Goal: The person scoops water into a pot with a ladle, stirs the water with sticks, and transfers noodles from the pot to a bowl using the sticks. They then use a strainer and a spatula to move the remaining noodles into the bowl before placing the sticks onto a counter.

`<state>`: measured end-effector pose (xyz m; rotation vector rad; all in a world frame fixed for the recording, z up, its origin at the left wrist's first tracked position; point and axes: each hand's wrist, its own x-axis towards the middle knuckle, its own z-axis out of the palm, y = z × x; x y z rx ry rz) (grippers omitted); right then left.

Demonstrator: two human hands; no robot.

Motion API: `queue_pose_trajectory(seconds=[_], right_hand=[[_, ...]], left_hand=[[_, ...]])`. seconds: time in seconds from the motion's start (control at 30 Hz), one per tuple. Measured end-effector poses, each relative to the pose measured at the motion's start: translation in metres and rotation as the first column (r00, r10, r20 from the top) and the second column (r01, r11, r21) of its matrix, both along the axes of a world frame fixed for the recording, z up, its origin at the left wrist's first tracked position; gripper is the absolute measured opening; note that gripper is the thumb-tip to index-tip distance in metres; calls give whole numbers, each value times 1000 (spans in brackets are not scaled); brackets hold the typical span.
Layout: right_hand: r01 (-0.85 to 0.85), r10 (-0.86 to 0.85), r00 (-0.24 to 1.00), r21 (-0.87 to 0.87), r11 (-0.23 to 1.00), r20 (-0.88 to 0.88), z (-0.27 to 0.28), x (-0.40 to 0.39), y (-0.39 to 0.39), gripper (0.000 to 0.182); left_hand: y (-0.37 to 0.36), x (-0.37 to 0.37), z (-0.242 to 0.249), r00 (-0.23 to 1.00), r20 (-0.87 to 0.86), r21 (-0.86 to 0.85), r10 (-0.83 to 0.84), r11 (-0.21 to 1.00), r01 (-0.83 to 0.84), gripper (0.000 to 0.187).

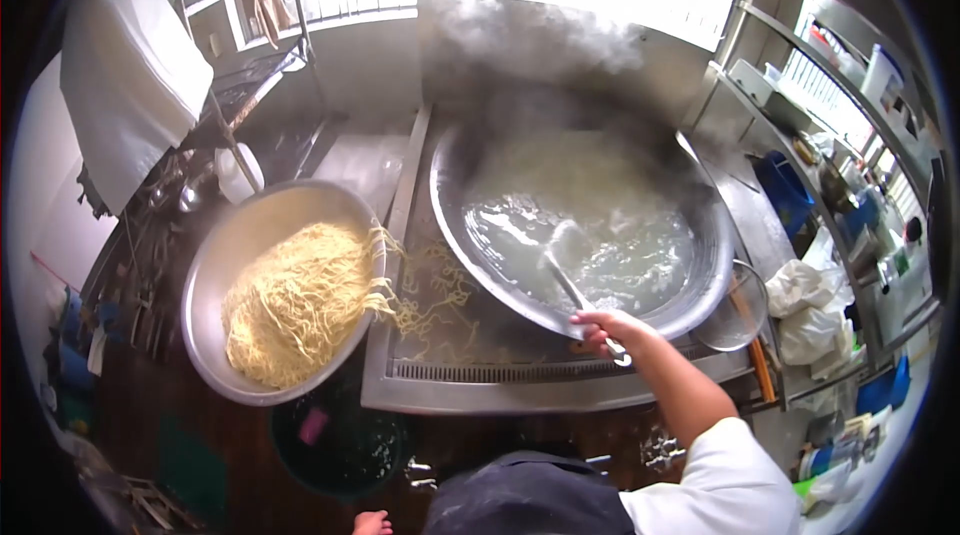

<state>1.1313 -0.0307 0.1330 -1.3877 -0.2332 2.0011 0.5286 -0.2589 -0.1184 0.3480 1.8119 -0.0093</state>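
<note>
My right hand (603, 328) is closed around the metal handle of a long ladle (568, 283). The ladle's round head is dipped in the bubbling, cloudy water (630, 245) of a large steaming wok (462, 253). Low at the bottom edge, my left hand (373, 523) is partly cut off; its fingers are loosely apart, with nothing visible in them. Left of the wok, a big metal bowl (207, 340) holds a heap of yellow noodles (295, 310). Some strands hang over the bowl's right rim, and loose noodles (437, 285) lie on the steel stove top (480, 353).
A round wire strainer (733, 320) rests at the wok's right side. White plastic bags (805, 310) and crowded shelves (850, 115) stand on the right. A dark round tub (340, 445) sits on the floor below the bowl. Steam rises against the back panel (450, 60).
</note>
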Motion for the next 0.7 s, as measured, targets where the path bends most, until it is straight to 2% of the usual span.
queue_pose_trajectory(seconds=[0.13,0.2,0.33,0.47,0.5,0.6,0.63,0.67,0.7], right_hand=[[105,-90,973,63,992,-212,18,-41,17,16],[158,-128,941,73,985,-313,20,-47,20,17],[186,-139,937,122,975,-322,42,-47,3,17],[232,-227,973,177,957,-47,55,-15,-36,20],[228,-225,974,201,953,-37,51,5,-45,21],[278,-333,915,240,930,228,63,53,-76,25],[275,-365,855,274,921,368,71,63,-83,20],[209,-360,743,316,925,564,63,86,-87,18],[152,-357,643,344,927,677,53,114,-88,23]], left_hand=[[30,-20,8,999,-2,152,40,988,-39,26],[43,-29,3,999,6,173,50,984,-51,24],[52,-32,-1,995,44,267,86,959,-95,24],[35,-27,-18,995,43,180,93,979,-99,28],[28,-23,-19,995,45,162,87,982,-93,28],[10,-16,-23,995,59,90,75,993,-80,28],[6,-15,-25,995,73,48,67,996,-70,27],[4,-13,-25,995,72,41,72,996,-75,27],[4,-11,-22,996,55,27,76,997,-78,27]])
